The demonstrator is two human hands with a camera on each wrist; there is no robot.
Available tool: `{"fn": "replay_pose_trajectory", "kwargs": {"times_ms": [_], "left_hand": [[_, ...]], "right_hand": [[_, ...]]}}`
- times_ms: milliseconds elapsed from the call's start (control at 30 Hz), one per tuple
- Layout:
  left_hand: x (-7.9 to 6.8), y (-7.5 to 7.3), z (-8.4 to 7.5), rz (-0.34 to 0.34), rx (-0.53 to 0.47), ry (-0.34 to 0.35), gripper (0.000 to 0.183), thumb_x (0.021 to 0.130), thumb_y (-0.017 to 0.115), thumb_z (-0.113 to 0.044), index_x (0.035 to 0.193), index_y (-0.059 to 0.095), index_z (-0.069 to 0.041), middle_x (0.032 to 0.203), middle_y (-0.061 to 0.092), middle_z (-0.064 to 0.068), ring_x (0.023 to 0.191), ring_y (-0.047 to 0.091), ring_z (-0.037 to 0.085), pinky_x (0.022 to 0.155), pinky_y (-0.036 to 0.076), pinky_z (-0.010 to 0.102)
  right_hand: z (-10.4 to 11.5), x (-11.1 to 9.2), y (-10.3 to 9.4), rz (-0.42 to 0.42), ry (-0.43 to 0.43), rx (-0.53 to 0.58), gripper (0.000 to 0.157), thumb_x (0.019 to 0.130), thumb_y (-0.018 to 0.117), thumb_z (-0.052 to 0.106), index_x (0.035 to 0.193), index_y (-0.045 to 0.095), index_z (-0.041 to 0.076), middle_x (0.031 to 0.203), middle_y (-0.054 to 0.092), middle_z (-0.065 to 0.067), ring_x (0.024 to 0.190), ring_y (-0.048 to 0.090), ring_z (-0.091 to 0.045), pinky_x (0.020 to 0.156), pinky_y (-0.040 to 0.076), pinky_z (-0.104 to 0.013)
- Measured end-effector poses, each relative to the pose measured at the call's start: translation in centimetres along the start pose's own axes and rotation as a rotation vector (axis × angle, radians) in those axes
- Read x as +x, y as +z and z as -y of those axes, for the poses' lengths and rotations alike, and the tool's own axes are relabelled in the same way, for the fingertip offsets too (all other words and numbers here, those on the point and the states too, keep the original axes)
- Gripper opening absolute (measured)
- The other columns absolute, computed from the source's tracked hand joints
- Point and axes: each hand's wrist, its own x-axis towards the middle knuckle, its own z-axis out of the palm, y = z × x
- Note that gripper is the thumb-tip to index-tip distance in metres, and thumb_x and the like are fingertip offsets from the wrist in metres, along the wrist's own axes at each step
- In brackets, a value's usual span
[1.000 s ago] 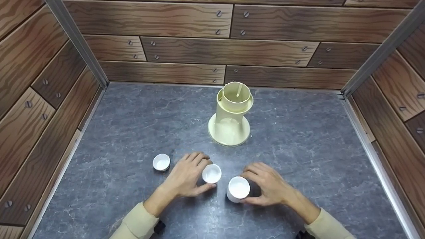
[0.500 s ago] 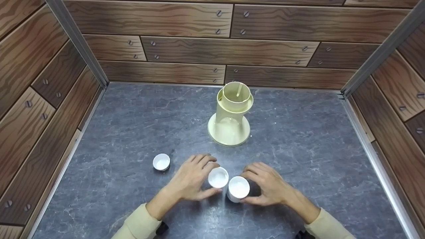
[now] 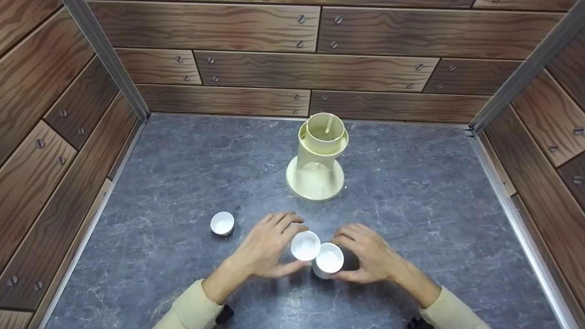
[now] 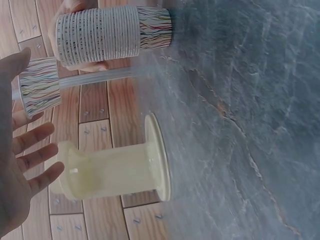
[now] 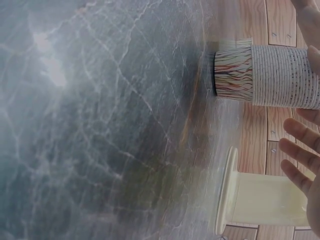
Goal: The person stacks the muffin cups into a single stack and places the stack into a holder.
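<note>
My left hand pinches a single paper cup between thumb and fingers. Colored wavy lines run over this cup's side, and the left wrist view shows it held up off the table, level with the upper part of a stack. My right hand grips that tall stack of paper cups, which stands upright on the table; many rims show, with the lowest cup's pattern bare. In the head view the single cup's rim meets the stack's rim. Another paper cup stands by itself to the left of my left hand.
A cream cylindrical holder with a round base and open top stands farther back, near the middle. Wood-patterned walls with metal corner strips enclose the dark marbled table at the back and sides.
My left hand has moved right and slightly toward me, bringing the single cup up beside the stack. The right hand, the stack, the lone cup and the holder have stayed in place.
</note>
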Motion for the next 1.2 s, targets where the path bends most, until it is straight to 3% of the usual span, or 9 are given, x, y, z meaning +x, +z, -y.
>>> {"fn": "replay_pose_trajectory", "kwargs": {"times_ms": [500,1200], "left_hand": [[1.0,0.0,-0.9,-0.063,-0.031,0.064,0.063,0.086,0.075,-0.065,0.128,0.064,-0.020,0.131,0.068,0.001,0.126,0.064,0.021,0.101,0.055,0.035],[1.6,1.6,-2.3,-0.041,-0.072,0.093,0.066,0.087,0.073,-0.069,0.129,0.064,-0.019,0.132,0.067,0.001,0.125,0.063,0.019,0.102,0.055,0.033]], "right_hand": [[0.0,0.0,-0.1,0.001,0.009,0.002,0.060,0.076,0.086,0.064,0.111,0.072,0.017,0.108,0.070,0.005,0.098,0.065,-0.014,0.085,0.055,-0.035],[-0.1,0.0,0.0,0.000,-0.002,-0.009,0.061,0.078,0.083,0.065,0.111,0.072,0.016,0.108,0.070,0.004,0.097,0.065,-0.014,0.084,0.056,-0.035]]}}
